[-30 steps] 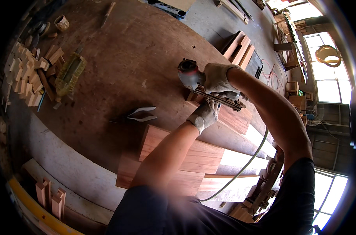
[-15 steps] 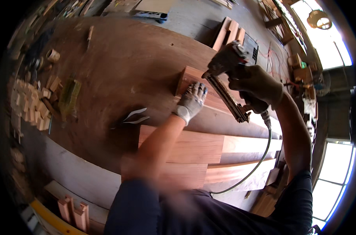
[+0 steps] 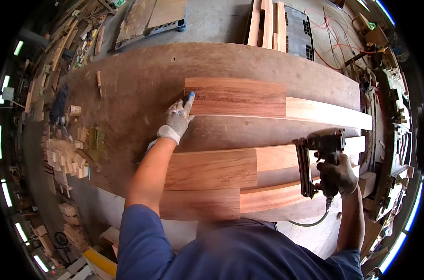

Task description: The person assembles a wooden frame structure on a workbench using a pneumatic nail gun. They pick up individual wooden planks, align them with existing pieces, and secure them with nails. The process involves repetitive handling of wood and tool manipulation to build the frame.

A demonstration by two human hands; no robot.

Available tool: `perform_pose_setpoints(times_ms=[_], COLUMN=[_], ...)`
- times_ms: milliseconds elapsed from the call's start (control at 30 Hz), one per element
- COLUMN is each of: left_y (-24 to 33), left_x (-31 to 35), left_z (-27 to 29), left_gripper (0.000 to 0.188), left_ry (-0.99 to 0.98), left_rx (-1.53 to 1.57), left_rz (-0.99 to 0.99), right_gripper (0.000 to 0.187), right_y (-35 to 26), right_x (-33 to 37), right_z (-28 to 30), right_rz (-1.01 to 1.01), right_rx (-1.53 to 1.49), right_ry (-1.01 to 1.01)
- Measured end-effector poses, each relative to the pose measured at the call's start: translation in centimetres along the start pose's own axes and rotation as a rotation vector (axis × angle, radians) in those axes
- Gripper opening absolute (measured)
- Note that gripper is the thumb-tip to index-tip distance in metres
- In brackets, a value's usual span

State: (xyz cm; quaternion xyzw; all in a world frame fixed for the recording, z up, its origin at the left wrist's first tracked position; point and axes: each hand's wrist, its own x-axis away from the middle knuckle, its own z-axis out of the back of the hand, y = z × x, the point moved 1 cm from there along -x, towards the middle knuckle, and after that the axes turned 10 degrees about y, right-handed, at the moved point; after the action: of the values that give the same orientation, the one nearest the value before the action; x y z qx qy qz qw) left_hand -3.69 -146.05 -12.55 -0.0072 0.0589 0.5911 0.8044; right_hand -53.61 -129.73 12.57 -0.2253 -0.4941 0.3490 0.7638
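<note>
My left hand (image 3: 178,117), in a pale glove with blue on a fingertip, reaches to the left end of the farthest reddish-brown board (image 3: 237,97). Its index finger is stretched onto that board's surface, and nothing is held. A long pale strip (image 3: 328,112) extends from the board's right end. In my gloved right hand (image 3: 341,175) is the grip of a dark nail gun (image 3: 326,140), its long magazine at the left and a hose below. The gun is above two nearer boards, a middle one (image 3: 212,170) and a near one (image 3: 200,204), each with a paler strip at its right.
The boards lie on a large brown worktable (image 3: 128,88). Small wood blocks (image 3: 65,158) are piled at its left. Beyond the far edge stand a flat stack of sheets (image 3: 151,18) and a dark pallet (image 3: 299,35) with long planks (image 3: 268,25). A red hose (image 3: 331,35) coils on the floor.
The view has shifted. The nail gun in my right hand has come down, nearer and to the right. My left hand, earlier flat on the far board, now touches its left end with a finger.
</note>
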Motion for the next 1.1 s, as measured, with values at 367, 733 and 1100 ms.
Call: perform_pose_setpoints(times_ms=[367,733,1100], left_y=[3.0,22.6,30.2], left_x=[-2.9,-12.3,-20.4], left_z=[5.7,4.2,0.5], left_gripper=[0.085,0.057,0.066], left_ry=[-0.262,0.260,-0.105], left_rx=[-0.201,0.276,0.113], left_rz=[-0.090,-0.237,0.001], right_gripper=[0.037,0.040,0.028], right_y=[9.4,12.0,11.7], right_x=[-0.5,-3.6,-7.6], right_z=[3.1,4.0,3.4], right_rz=[-0.107,0.038,-0.103], right_rx=[-0.260,-0.417,-0.381], right_ry=[-0.089,-0.068,-0.089])
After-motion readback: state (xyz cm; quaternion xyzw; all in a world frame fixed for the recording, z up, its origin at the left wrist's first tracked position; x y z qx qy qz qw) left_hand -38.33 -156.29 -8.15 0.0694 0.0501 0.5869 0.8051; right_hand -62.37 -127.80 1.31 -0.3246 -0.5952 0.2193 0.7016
